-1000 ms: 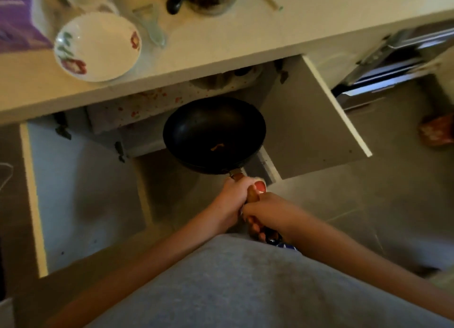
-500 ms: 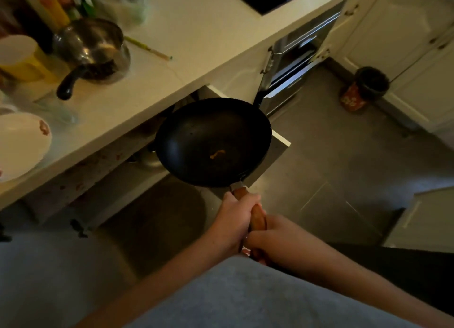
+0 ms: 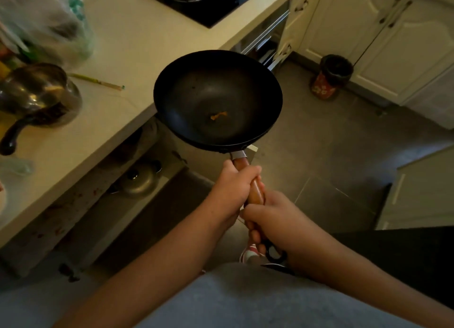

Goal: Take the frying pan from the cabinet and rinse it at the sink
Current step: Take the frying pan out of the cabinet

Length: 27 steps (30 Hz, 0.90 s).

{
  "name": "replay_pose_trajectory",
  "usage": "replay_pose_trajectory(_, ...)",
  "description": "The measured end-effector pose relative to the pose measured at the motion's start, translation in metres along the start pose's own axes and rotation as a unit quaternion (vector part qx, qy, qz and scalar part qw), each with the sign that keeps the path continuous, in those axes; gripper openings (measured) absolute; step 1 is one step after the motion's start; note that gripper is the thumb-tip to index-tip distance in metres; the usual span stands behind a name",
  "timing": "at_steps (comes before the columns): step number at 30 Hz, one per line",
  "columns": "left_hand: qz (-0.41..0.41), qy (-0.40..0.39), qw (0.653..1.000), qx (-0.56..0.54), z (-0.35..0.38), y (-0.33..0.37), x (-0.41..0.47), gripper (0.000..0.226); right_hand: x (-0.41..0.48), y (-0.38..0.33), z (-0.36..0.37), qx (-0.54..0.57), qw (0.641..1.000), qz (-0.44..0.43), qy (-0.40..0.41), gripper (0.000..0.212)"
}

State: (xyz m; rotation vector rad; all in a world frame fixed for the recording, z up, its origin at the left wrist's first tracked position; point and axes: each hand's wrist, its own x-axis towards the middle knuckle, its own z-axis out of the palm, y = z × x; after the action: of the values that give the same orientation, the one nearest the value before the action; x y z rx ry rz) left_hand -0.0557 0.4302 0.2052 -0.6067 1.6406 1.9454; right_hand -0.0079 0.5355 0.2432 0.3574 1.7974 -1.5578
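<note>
The black frying pan (image 3: 217, 99) hangs in the air level with the counter's edge, bowl up, with a small orange scrap on its bottom. Its wooden handle (image 3: 254, 192) points back toward me. My left hand (image 3: 233, 192) grips the handle close to the pan. My right hand (image 3: 272, 222) grips the handle's end, just behind the left. The open cabinet (image 3: 137, 187) lies below the counter at lower left, with a metal pot lid inside. No sink is in view.
The pale counter (image 3: 127, 47) runs along the left, bearing a steel saucepan (image 3: 36, 96), chopsticks (image 3: 98, 81) and a plastic bag (image 3: 44, 22). A black hob (image 3: 204, 5) sits at the top. A small bin (image 3: 331, 77) stands on the grey floor by white cupboards (image 3: 368, 32).
The pan has come up out of the cabinet to counter height. My view has swung right, so the plate left the frame and the hob and bin appeared. Both hands kept their grip.
</note>
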Motion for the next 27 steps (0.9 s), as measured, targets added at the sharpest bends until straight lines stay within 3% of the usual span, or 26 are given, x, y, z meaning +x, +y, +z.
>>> replay_pose_trajectory(6,0.0,-0.024,0.997,-0.075,0.048,0.029,0.055,0.024,0.03,-0.006,-0.056,0.055,0.996,-0.063,0.016,0.01)
replay_pose_trajectory(10,0.019,-0.016,0.999,0.048,0.089,0.046,0.101,0.044,0.062,-0.009,-0.103,0.081,0.994,-0.058,0.038,0.006)
replay_pose_trajectory(14,0.036,-0.027,0.99,0.137,0.123,0.063,0.151,0.039,0.1,-0.012,-0.145,0.15,0.986,-0.051,0.058,0.008)
replay_pose_trajectory(20,0.026,-0.041,0.979,0.198,0.175,0.086,0.21,0.024,0.137,-0.036,-0.217,0.333,0.938,0.091,-0.026,0.01)
replay_pose_trajectory(27,0.018,-0.08,0.982,0.169,0.236,0.11,0.265,0.019,0.167,-0.046,-0.28,0.304,0.95,-0.001,0.067,0.009)
